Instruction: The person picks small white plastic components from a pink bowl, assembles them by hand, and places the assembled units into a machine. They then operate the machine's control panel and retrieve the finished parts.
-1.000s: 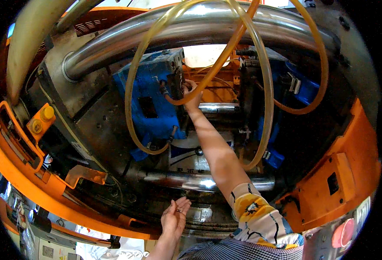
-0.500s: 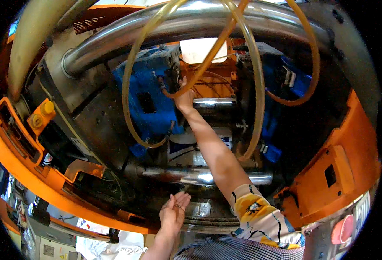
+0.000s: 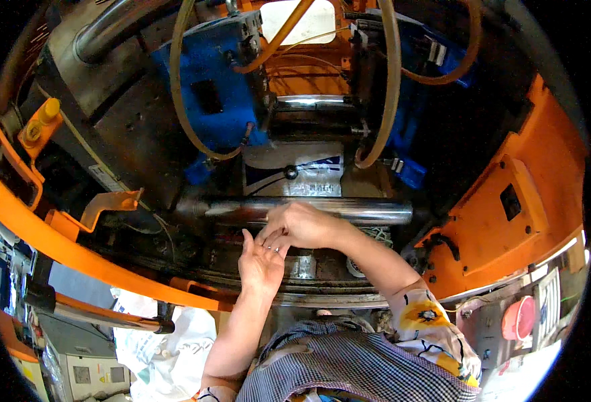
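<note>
My left hand (image 3: 262, 268) is palm up in front of the lower steel bar (image 3: 369, 211), its fingers stretched out and partly covered. Over it, my right hand (image 3: 302, 225) bends its fingers down to the left fingers; whatever its fingertips hold, if anything, is hidden. A tiny shiny spot shows at the left fingers, too small to name. Beyond the hands stand a blue mould half (image 3: 221, 100) on the left and a darker blue mould half (image 3: 409, 120) on the right, with a gap between them.
Yellowish hoses (image 3: 390, 80) hang in loops before the mould halves. An orange machine frame (image 3: 94, 261) curves along the left and front; an orange panel (image 3: 490, 214) stands at the right. White bags (image 3: 174, 355) lie lower left, a pink tub (image 3: 518, 317) lower right.
My right hand has come back from the left mould half to my left hand. My left hand has stayed palm up, and the view has tipped down toward me.
</note>
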`<action>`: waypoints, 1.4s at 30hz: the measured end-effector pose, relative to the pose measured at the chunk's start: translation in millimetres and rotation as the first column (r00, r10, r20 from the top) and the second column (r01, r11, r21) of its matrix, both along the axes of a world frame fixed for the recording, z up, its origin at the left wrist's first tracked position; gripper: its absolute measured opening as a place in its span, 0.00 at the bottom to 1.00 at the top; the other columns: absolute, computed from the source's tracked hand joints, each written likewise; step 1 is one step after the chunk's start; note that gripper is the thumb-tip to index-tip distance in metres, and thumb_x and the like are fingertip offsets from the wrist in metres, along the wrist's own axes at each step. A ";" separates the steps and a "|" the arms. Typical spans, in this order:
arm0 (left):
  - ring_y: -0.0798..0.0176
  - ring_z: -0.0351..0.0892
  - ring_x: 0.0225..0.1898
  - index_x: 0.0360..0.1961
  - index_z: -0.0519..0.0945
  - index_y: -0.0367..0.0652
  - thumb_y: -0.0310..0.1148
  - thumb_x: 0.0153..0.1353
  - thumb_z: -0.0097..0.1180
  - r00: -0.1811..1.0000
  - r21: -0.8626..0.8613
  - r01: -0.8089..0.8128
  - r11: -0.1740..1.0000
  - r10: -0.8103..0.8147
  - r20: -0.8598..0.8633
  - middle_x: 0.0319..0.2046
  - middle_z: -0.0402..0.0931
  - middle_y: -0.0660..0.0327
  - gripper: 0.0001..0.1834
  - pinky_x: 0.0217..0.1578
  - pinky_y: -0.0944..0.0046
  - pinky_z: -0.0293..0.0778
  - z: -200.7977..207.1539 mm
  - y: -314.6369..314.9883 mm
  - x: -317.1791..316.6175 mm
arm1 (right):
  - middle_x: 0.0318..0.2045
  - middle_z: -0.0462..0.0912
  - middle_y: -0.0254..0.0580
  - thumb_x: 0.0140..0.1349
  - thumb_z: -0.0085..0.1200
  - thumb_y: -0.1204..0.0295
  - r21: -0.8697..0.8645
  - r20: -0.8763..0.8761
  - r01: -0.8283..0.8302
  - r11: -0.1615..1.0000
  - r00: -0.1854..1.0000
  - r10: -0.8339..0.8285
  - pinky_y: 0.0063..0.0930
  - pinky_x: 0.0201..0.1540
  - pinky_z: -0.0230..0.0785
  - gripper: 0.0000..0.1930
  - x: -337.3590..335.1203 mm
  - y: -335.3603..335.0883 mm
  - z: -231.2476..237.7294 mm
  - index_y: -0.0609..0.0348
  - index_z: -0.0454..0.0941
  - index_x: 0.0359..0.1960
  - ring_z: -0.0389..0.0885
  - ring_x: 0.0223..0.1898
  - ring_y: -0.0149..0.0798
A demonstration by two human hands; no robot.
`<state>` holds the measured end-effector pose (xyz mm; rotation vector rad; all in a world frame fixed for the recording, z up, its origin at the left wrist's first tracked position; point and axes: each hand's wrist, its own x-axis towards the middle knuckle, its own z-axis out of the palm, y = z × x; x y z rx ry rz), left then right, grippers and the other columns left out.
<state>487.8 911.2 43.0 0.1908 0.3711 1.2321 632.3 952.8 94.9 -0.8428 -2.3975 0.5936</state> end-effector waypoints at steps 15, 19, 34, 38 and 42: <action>0.64 0.66 0.45 0.46 0.65 0.37 0.50 0.66 0.36 0.997 -0.072 0.013 0.997 -0.018 -0.072 0.40 0.68 0.61 0.24 0.49 0.64 0.63 -15.5 1.8 -2.0 | 0.25 0.76 0.44 0.45 0.53 0.73 0.205 0.089 -0.011 0.979 0.996 -0.007 0.39 0.35 0.70 0.05 -5.6 -12.9 -25.7 0.60 0.77 0.23 0.76 0.32 0.46; 0.62 0.65 0.48 0.48 0.64 0.37 0.50 0.66 0.34 0.994 -0.082 0.014 0.997 -0.023 -0.109 0.43 0.67 0.60 0.25 0.53 0.61 0.60 -7.7 1.3 2.4 | 0.28 0.76 0.45 0.45 0.55 0.72 0.098 0.202 -0.050 0.994 0.979 0.029 0.38 0.35 0.70 0.06 -5.4 -3.7 -19.6 0.62 0.75 0.25 0.76 0.34 0.48; 0.57 0.63 0.56 0.53 0.62 0.34 0.48 0.66 0.34 0.993 -0.094 -0.079 0.992 0.070 -0.093 0.51 0.65 0.55 0.27 0.59 0.58 0.58 -16.7 19.1 -6.9 | 0.29 0.74 0.46 0.55 0.53 0.72 0.112 0.035 -0.075 0.991 0.997 0.071 0.37 0.34 0.69 0.08 -8.5 8.6 -21.4 0.62 0.68 0.30 0.76 0.32 0.47; 0.45 0.51 0.63 0.60 0.43 0.22 0.46 0.66 0.37 0.999 -0.029 -0.035 0.999 0.034 -0.005 0.60 0.48 0.37 0.37 0.64 0.53 0.51 -4.4 15.1 -7.1 | 0.28 0.76 0.42 0.59 0.51 0.73 -0.098 -0.468 0.072 0.993 0.877 -0.110 0.28 0.36 0.69 0.07 -10.3 41.7 11.2 0.62 0.69 0.35 0.76 0.31 0.34; 0.42 0.56 0.60 0.59 0.46 0.21 0.47 0.66 0.34 0.997 -0.047 -0.042 0.998 0.039 -0.062 0.58 0.50 0.34 0.36 0.63 0.53 0.54 0.1 2.2 -4.2 | 0.26 0.79 0.39 0.57 0.51 0.77 -0.056 -0.913 0.342 0.938 0.363 -0.186 0.25 0.35 0.69 0.04 -7.3 143.8 42.3 0.64 0.75 0.33 0.76 0.30 0.29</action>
